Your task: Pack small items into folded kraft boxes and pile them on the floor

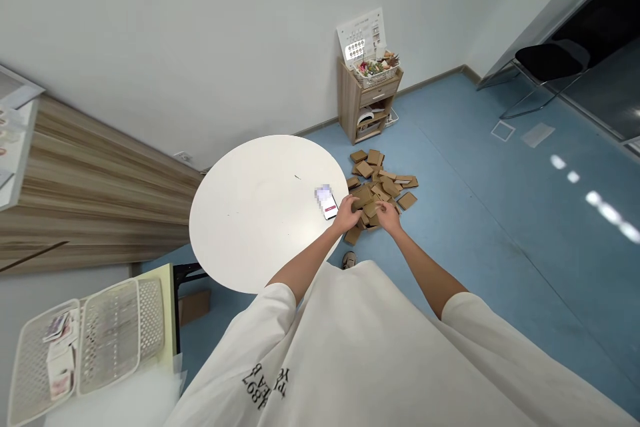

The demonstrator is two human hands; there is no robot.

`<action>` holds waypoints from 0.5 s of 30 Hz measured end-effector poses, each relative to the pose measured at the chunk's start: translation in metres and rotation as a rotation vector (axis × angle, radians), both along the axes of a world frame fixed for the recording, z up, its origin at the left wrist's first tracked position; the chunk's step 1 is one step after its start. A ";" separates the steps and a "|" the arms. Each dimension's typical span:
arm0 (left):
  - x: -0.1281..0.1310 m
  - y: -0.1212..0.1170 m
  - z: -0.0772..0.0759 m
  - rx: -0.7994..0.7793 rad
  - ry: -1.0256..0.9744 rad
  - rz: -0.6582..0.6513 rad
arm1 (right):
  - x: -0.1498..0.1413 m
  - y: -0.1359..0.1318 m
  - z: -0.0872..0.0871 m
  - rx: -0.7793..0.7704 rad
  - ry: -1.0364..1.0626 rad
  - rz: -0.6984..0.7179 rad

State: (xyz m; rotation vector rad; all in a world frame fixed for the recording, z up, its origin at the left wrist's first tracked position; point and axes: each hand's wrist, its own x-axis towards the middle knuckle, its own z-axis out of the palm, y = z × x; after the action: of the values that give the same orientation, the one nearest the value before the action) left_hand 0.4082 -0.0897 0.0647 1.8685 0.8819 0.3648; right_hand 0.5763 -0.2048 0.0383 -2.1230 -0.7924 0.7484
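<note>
A small brown cardboard box [371, 211] shows between my two hands, and it blends into the similar boxes behind it. My left hand [347, 214] is curled at its left side, just past the rim of the round white table [250, 213]. From the right, my right hand [389, 217] meets it with the fingertips pinched together. The exact finger contact is hard to make out. Beyond and below the hands, a loose pile of cardboard boxes [390, 185] lies on the blue floor. Near my left wrist, a phone [329, 207] with a lit screen lies on the table.
A wooden cabinet [349, 103] by the wall bears a wire basket [373, 79] of small items and a propped white board [377, 30]. White plastic baskets [137, 327] stand at lower left. A black chair [550, 63] is at far right. My shoe [349, 259] shows below.
</note>
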 end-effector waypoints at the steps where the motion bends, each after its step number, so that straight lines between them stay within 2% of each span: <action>1: -0.002 0.000 0.000 0.003 0.004 0.005 | -0.002 0.003 0.000 -0.002 0.012 0.012; 10: -0.037 0.006 0.007 0.003 0.039 0.090 | -0.030 0.026 0.008 0.007 0.102 0.124; 15: -0.072 0.006 0.003 -0.014 0.013 0.208 | -0.057 0.046 0.010 0.034 0.132 0.228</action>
State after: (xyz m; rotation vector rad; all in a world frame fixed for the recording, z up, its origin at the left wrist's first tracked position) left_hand 0.3360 -0.0835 0.0678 1.7732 1.0888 0.4726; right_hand 0.5191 -0.1587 0.0479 -1.9508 -0.9777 0.9763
